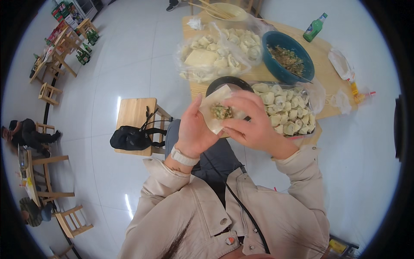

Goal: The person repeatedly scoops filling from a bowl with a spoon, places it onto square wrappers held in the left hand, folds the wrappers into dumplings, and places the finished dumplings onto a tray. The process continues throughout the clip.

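A square dough wrapper [211, 103] lies across the palm of my left hand [197, 129]. On its middle sits a lump of minced filling [221, 111] flecked with green. My right hand [250, 121] is curled over the wrapper's right side, its fingers touching the edge. Behind both hands shows a dark round bowl [230, 81], partly hidden. To the right, a tray of folded wontons [286, 105] stands on the wooden table. A blue-green basin [289, 74] farther back holds more minced filling [286, 60], with a utensil's handle resting on its rim.
Plastic bags of wontons and wrappers [202, 58] lie at the table's back left. Beyond is a pale bowl [226, 12] with chopsticks. A green bottle [314, 27] stands near the right edge. A wooden stool [134, 111] holds a black bag [131, 137]. Other people sit far left.
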Available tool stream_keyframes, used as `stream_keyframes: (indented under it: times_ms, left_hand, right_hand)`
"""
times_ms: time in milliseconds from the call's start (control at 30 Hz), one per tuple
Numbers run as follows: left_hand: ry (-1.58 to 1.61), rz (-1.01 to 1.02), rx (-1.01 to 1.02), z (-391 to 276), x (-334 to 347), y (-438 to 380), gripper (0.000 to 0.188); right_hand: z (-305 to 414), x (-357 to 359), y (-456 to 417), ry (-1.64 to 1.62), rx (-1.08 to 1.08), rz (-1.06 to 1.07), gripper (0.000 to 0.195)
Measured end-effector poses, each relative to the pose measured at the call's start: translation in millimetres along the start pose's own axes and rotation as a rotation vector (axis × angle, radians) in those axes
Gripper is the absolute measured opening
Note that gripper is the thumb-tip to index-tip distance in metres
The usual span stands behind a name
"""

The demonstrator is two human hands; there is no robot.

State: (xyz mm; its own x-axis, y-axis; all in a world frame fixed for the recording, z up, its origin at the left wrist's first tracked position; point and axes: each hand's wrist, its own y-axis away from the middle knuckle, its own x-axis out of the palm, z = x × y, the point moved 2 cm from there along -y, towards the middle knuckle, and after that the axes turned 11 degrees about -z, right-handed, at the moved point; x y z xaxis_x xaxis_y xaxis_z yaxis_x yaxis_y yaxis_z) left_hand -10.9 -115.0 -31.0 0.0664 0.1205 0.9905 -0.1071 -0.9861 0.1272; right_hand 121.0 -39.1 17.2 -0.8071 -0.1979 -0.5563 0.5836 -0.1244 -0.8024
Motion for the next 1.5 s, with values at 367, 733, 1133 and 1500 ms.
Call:
stream_keyframes:
  times_ms: [367, 733, 1133, 1500]
  left_hand:
    - [-0.571, -0.103, 0.447, 17, 12, 3, 0.037]
    - [-0.433, -0.103, 0.323, 15, 14, 6, 0.039]
    - [-1.195, -0.289, 0.729, -1, 20, 8, 0.014]
    - [-1.063, -0.360, 0.610, -2, 21, -10, 0.022]
  right_hand:
    - [-11, 10, -13, -0.487, 0.841, -0.206, 0.011]
    - [-4, -13, -9, -0.208, 0.561, -0.121, 0.010]
    - [-2, -12, -9, -0.083, 0.359, -0.082, 0.012]
    - [-23, -20, -11, -0.317, 0.790, 0.098, 0.013]
